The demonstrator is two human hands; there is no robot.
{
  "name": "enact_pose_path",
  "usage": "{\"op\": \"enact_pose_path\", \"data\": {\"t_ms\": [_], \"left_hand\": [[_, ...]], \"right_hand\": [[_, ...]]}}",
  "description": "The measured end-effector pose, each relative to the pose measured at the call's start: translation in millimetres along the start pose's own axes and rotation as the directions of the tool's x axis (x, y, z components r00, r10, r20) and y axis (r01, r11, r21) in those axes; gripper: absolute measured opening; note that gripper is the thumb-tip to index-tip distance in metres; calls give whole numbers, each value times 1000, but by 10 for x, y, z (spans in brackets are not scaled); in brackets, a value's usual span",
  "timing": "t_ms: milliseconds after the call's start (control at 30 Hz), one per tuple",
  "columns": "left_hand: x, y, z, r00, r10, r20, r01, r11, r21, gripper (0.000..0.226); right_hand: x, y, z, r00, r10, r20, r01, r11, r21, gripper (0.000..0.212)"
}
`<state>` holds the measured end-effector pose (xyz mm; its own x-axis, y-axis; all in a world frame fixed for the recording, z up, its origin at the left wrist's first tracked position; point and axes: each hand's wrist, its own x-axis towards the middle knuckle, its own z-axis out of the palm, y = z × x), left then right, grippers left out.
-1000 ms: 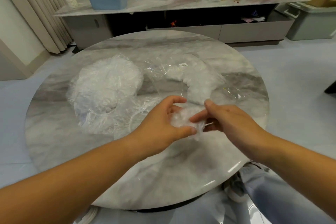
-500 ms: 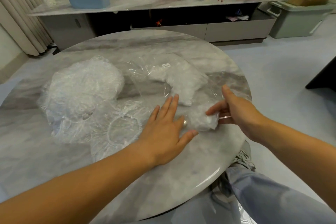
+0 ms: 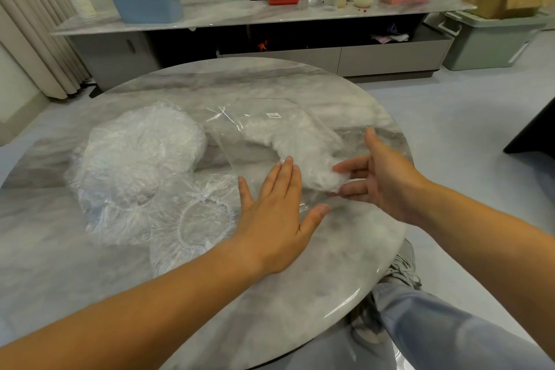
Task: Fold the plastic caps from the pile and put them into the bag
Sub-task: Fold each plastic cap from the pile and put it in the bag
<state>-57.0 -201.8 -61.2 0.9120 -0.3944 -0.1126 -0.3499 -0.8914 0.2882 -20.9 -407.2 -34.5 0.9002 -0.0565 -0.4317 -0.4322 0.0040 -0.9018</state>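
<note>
Left hand (image 3: 274,219): fingers (image 3: 285,177) straight and close together, thumb splayed out, palm down flat on the near edge of the clear bag (image 3: 258,144), pressing it to the worktop (image 3: 300,273). It grips nothing.

Right hand (image 3: 384,177): at the bag's right side, thumb up, fingers (image 3: 354,167) nearly straight and slightly spread. The tips touch a folded cap (image 3: 327,182), with the index finger over it and the other fingers under it. It looks like a push more than a pinch.

The folded cap sits at the bag's near right corner, against the white mass of folded caps (image 3: 294,144) already inside. I can't tell whether it's fully past the bag's opening, because clear film on clear film hides the edge.

The pile of caps (image 3: 138,153) is just left of the bag, touching its left edge. 1 loose cap (image 3: 195,219) lies flat on the near-left side of the bag, elastic ring up, right beside the left hand.
</note>
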Motion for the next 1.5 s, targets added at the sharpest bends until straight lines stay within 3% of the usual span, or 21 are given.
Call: {"op": "enact_pose_path", "data": {"t_ms": [167,433,600,833,967,1300,1400,1500], "left_hand": [[-31,6,11,1000,-8,-25,7,998,-59,87],[-71,4,12,1000,10,-4,-10,997,-75,83],[-102,-16,63,995,64,76,-57,994,-93,85],[-94,-74,43,995,62,81,-52,992,-113,85],[-95,-93,20,994,69,90,-57,991,-122,84],[-97,-120,33,992,78,94,-64,988,-142,84],[-83,-153,54,993,61,101,-50,993,-106,82],[-73,-177,75,993,61,99,-51,994,-96,78]], "right_hand": [[-56,-26,63,974,175,147,-201,961,191,93],[-16,-19,69,970,212,116,-242,855,459,99],[162,-34,109,975,216,47,-208,826,524,103],[358,-71,376,986,163,-23,-82,605,792,84],[373,-10,388,973,187,-134,8,555,832,82],[472,-33,352,992,121,-46,-36,604,796,102],[399,1,337,982,149,-114,-5,628,779,101],[244,14,247,962,142,-235,59,729,682,85]]}}
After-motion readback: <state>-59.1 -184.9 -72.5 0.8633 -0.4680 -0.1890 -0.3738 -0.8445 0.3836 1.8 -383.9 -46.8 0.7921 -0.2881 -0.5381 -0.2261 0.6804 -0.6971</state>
